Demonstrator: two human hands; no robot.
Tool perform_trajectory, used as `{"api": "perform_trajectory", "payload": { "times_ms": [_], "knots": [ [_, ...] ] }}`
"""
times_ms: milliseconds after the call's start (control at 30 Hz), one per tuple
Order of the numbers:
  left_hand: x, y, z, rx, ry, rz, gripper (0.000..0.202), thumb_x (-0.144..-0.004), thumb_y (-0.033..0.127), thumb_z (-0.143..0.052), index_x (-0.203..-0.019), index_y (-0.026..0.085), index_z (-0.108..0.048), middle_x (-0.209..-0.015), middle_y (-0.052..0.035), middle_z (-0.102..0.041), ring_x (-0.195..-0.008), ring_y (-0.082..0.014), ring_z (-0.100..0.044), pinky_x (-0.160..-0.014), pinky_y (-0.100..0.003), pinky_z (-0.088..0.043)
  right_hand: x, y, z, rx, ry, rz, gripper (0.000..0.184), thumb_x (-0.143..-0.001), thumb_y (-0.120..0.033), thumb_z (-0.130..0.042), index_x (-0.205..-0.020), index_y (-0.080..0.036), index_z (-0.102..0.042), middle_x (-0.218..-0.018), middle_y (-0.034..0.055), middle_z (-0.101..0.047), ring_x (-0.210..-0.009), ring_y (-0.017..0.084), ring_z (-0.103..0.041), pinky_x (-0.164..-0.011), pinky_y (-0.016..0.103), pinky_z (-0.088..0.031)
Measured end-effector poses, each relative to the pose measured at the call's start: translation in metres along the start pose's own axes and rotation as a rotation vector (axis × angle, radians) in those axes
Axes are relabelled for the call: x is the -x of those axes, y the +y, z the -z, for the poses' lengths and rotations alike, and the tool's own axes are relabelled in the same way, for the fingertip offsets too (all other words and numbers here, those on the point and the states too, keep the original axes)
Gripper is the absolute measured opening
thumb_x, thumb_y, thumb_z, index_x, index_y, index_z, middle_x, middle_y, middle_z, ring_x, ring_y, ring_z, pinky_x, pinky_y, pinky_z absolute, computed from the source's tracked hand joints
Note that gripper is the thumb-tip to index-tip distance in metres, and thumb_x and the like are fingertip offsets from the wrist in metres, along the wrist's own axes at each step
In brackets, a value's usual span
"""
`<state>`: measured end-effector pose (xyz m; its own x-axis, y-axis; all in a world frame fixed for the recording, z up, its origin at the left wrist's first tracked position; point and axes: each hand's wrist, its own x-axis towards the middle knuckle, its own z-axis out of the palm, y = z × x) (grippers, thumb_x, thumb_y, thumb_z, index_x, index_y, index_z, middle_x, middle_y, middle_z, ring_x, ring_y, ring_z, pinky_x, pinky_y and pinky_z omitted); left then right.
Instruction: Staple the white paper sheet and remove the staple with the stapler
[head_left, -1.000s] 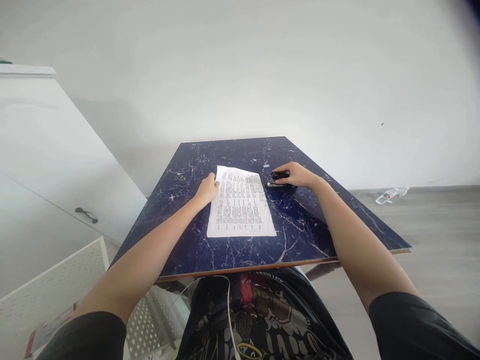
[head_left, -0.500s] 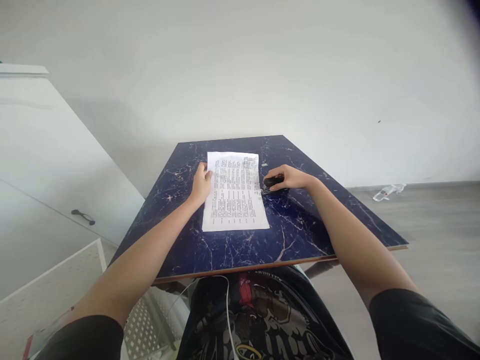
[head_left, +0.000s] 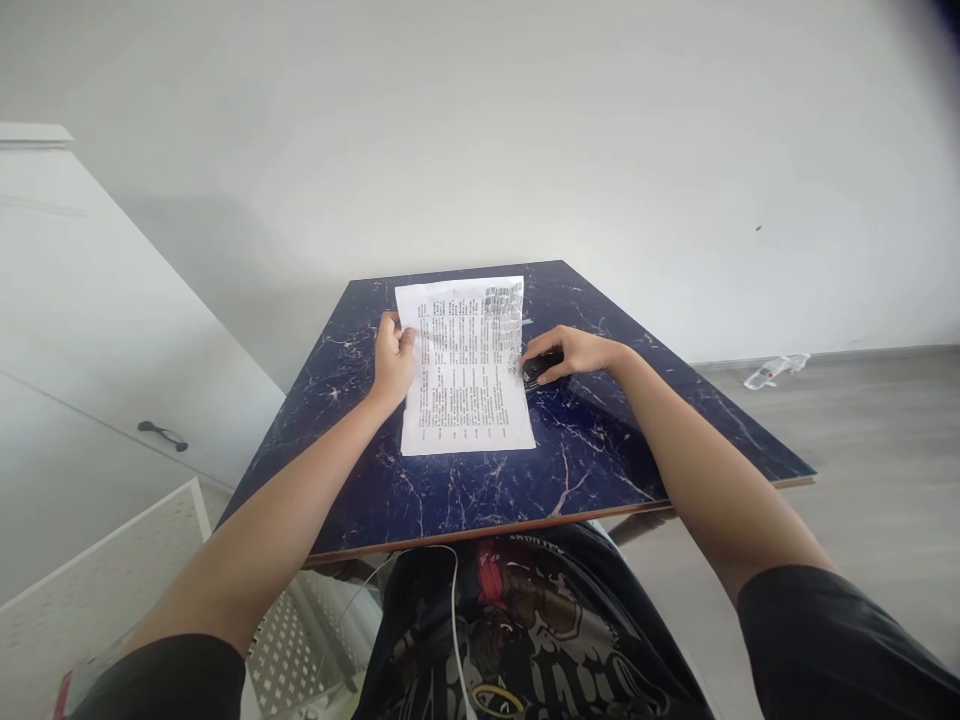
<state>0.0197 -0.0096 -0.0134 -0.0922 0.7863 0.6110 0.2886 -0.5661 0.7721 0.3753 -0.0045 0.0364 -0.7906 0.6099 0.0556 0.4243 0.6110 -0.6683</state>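
Note:
My left hand (head_left: 394, 358) pinches the left edge of a stack of printed paper (head_left: 472, 375), thumb on top and fingers behind. The paper's far part is lifted and bent, while its near edge lies close to the table. On the right, my right hand (head_left: 571, 352) is closed round a small black tool (head_left: 534, 372) with a rounded top, at the paper's right edge. My fingers cover part of it, so its exact kind does not show. I cannot tell whether the paper's edge sits inside it.
The dark blue marble-patterned table (head_left: 465, 500) stands against a white wall (head_left: 480, 130). A white cabinet (head_left: 97, 300) is at the left. Clear plastic packaging (head_left: 776, 371) lies on the floor at the right. A white cable (head_left: 455, 620) hangs down my front.
My left hand has raised the far part of the paper and moved it slightly left and away from me. My right hand has shifted slightly left with the black tool.

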Motion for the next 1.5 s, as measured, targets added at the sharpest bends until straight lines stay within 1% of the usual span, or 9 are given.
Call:
{"api": "perform_trajectory", "payload": {
  "times_ms": [200,367,667,900,1067,1200,1333,1433,1500],
  "knots": [
    [0.002,0.006,0.000,-0.124,-0.008,0.108,0.021,-0.108,0.024,-0.045,-0.128,0.025,-0.050,-0.113,-0.0091,-0.073,-0.108,-0.0260,-0.074,-0.091,-0.042,-0.061,0.000,-0.006,0.000,-0.010,0.002,-0.085,0.044,-0.072,-0.048,-0.084,-0.113,-0.033,-0.083,-0.120,0.0032,-0.077,-0.110,0.031,-0.070,-0.098,0.047,-0.055],
    [0.001,0.003,-0.001,-0.128,-0.014,0.123,0.021,-0.108,0.023,-0.045,-0.128,0.024,-0.050,-0.115,-0.0093,-0.073,-0.107,-0.0253,-0.075,-0.090,-0.042,-0.061,0.000,-0.006,-0.001,-0.006,0.008,-0.056,0.042,-0.073,-0.046,-0.083,-0.113,-0.033,-0.083,-0.120,0.0032,-0.077,-0.109,0.030,-0.070,-0.099,0.047,-0.055],
    [-0.001,-0.007,0.000,-0.117,-0.039,0.138,0.020,-0.105,0.019,-0.047,-0.124,0.023,-0.051,-0.107,-0.0100,-0.076,-0.100,-0.0267,-0.076,-0.087,-0.043,-0.061,-0.001,-0.003,-0.001,0.005,0.021,-0.036,0.042,-0.075,-0.045,-0.083,-0.115,-0.031,-0.083,-0.120,0.0047,-0.077,-0.107,0.029,-0.071,-0.096,0.046,-0.056],
    [-0.001,-0.013,0.000,-0.147,-0.007,0.222,0.015,-0.101,0.016,-0.051,-0.113,0.022,-0.055,-0.104,-0.0102,-0.076,-0.101,-0.0281,-0.076,-0.089,-0.045,-0.059,-0.001,-0.005,-0.002,-0.023,0.079,-0.053,0.041,-0.077,-0.044,-0.082,-0.115,-0.031,-0.082,-0.117,0.0042,-0.079,-0.103,0.029,-0.072,-0.094,0.047,-0.056],
    [0.001,-0.014,-0.002,-0.175,-0.008,0.244,0.015,-0.100,0.016,-0.051,-0.113,0.022,-0.057,-0.103,-0.0084,-0.077,-0.101,-0.0267,-0.076,-0.094,-0.045,-0.058,-0.004,-0.003,-0.007,-0.049,0.169,-0.133,0.044,-0.077,-0.045,-0.082,-0.118,-0.031,-0.081,-0.121,0.0035,-0.078,-0.110,0.031,-0.071,-0.102,0.049,-0.055],
    [0.001,-0.019,-0.003,-0.215,-0.020,0.233,0.015,-0.100,0.015,-0.052,-0.112,0.021,-0.057,-0.105,-0.0091,-0.077,-0.100,-0.0264,-0.076,-0.094,-0.044,-0.057,-0.010,0.004,-0.011,0.019,0.212,-0.164,0.044,-0.076,-0.045,-0.083,-0.117,-0.029,-0.081,-0.119,0.0039,-0.078,-0.109,0.030,-0.071,-0.103,0.049,-0.053],
    [0.001,-0.020,-0.003,-0.219,-0.025,0.238,0.014,-0.099,0.015,-0.052,-0.110,0.021,-0.057,-0.106,-0.0105,-0.077,-0.101,-0.0282,-0.076,-0.095,-0.046,-0.057,-0.013,0.004,-0.014,0.070,0.239,-0.165,0.045,-0.082,-0.057,-0.077,-0.114,-0.026,-0.079,-0.116,0.0067,-0.077,-0.102,0.029,-0.070,-0.094,0.045,-0.053],
    [0.000,-0.017,-0.001,-0.247,0.001,0.240,0.014,-0.098,0.014,-0.052,-0.109,0.021,-0.057,-0.102,-0.0109,-0.077,-0.098,-0.0293,-0.076,-0.095,-0.048,-0.057,-0.014,0.003,-0.015,0.081,0.250,-0.186,0.049,-0.091,-0.071,-0.060,-0.097,-0.024,-0.076,-0.095,0.0065,-0.073,-0.083,0.024,-0.064,-0.078,0.040,-0.048],
    [-0.001,-0.015,0.001,-0.270,0.017,0.229,0.015,-0.098,0.013,-0.053,-0.109,0.021,-0.058,-0.101,-0.0107,-0.077,-0.098,-0.0295,-0.076,-0.095,-0.048,-0.056,-0.015,0.003,-0.016,0.082,0.266,-0.208,0.057,-0.093,-0.077,-0.052,-0.084,-0.024,-0.070,-0.083,0.0052,-0.067,-0.075,0.023,-0.058,-0.072,0.039,-0.043]
  ]
}}
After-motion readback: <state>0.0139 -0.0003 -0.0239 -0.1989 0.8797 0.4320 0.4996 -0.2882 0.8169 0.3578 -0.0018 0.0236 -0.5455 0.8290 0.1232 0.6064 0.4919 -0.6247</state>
